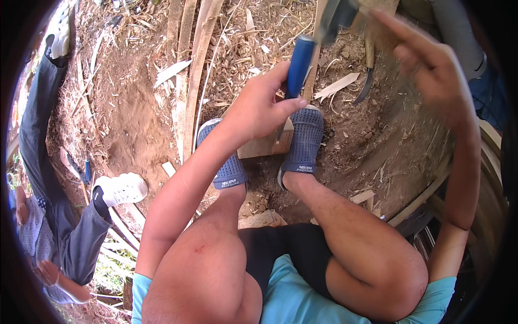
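Blue-handled chisel (301, 66) at wooden block (263, 146)

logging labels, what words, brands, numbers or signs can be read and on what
Left clog, heel strap: two lines of pale lettering, not copied here
Right clog, heel strap: two lines of pale lettering, not copied here
Blue-handled chisel: none visible
Hammer: too blurred to tell

The blue handle (300, 60) looks like smooth, glossy plastic, the block (264, 149) like matt wood.

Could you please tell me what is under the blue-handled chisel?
A wooden block, between the shoes. The left hand covers part of its top, so that part cannot be seen.
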A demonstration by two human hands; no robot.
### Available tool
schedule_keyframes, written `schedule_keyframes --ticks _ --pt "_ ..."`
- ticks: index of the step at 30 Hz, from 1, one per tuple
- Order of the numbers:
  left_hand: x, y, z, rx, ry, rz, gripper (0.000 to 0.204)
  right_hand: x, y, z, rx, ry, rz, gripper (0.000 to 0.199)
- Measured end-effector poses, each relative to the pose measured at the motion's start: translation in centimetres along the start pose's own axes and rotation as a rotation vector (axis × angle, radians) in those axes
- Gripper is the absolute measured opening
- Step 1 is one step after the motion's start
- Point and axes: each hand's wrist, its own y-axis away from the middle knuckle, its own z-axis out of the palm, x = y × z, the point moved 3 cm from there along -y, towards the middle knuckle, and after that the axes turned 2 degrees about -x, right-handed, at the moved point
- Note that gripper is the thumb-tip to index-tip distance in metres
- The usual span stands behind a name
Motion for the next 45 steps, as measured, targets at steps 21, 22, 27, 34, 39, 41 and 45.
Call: schedule_keyframes --ticks 21,22,27,34,39,41,45 --pt "-1.0 0.6 -0.3 0.03 0.04 0.009 0.051 0.4 -2.6 0.5 -0.043 -0.116 0.109 0.039" --pt "-0.6 0.2 0.1 -0.004 0.068 0.01 0.051 0.8 -2.4 -1.1 0.017 -0.194 0.198 0.038" --pt "-0.5 0.4 -0.2 -0.001 -0.013 0.006 0.05 1.4 -3.2 0.3 -0.131 -0.195 -0.136 0.037" --pt "-1.1 -0.2 0.5 -0.023 0.081 0.053 0.053 0.2 -2.4 -0.9 -0.119 -0.333 0.221 0.04" --pt "-1.6 0.0 0.0 0.016 0.03 0.074 0.054 0.6 -3.9 1.5 0.082 -0.184 0.063 0.039" --pt "-1.4 -0.4 0.4 -0.005 0.072 0.088 0.053 -0.3 -3.8 -2.5 -0.185 -0.815 0.059 0.037" --pt "-0.8 -0.3 0.2 -0.016 0.098 0.016 0.055 0.0 -3.8 1.3 -0.062 0.084 -0.048 0.04"
